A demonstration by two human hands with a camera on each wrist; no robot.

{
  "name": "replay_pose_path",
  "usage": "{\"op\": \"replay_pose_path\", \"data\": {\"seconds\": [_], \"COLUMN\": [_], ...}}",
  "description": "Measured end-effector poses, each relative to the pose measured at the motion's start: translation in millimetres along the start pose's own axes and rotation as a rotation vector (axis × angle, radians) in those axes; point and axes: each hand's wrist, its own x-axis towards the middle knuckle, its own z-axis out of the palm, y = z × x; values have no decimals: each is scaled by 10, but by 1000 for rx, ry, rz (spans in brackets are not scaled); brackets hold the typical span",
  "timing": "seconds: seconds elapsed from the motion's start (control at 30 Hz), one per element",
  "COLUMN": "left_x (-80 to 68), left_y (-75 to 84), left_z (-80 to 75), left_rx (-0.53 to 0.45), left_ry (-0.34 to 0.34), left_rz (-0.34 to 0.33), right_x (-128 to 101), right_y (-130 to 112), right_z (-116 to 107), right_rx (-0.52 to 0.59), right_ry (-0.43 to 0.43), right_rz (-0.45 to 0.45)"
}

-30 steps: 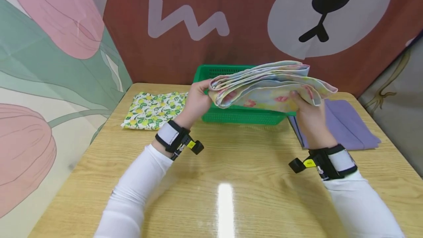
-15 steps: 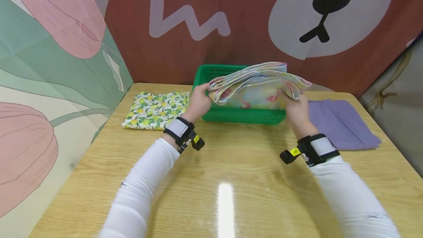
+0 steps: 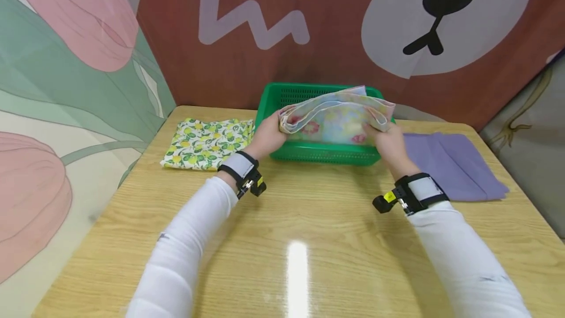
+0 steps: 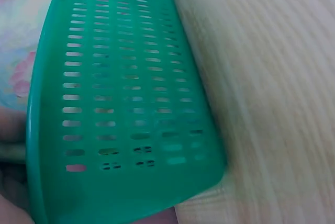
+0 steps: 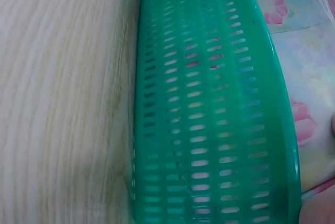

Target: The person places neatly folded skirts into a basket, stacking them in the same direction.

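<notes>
Two hands reach forward together from white sleeves, each wrist strapped with a small black camera. Our left hand (image 3: 267, 135) holds the left end of a folded floral cloth (image 3: 337, 118), and our right hand (image 3: 387, 141) holds its right end, the fingers of both curled round the folded layers with the thumbs on the near side. We keep the cloth level between the two hands, directly over the green basket (image 3: 324, 152), its lower edge sunk just behind the near rim. In the left wrist view the perforated basket wall (image 4: 125, 103) fills the picture, with the pastel cloth (image 4: 21, 35) showing beyond the rim. The right wrist view mirrors this, the cloth (image 5: 298, 56) lying just past the basket wall (image 5: 204, 109).

Compared with a second ago, we have brought the cloth down and away from us: then it was raised clear above the basket, reaching past the basket's right edge, and now it sits lower, within the basket's width.

On the bench (image 3: 300, 239), a lemon-print cloth (image 3: 205, 142) lies left of the basket and a purple cloth (image 3: 454, 163) lies to its right.
</notes>
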Motion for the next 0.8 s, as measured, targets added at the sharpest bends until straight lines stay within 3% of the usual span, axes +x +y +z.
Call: {"op": "replay_pose_path", "data": {"seconds": [0.2,0.33,0.8], "left_x": [100,143,227], "left_y": [62,71,109], "left_z": [-4,31,79], "left_rx": [41,78,182], "left_ry": [-29,-60,-194], "left_rz": [-45,-94,-162], "right_x": [87,170,412], "right_y": [-40,-31,-37], "right_z": [7,22,95], "right_rx": [-121,-228,-338], "right_ry": [-21,-98,-304], "right_rz": [21,29,18]}}
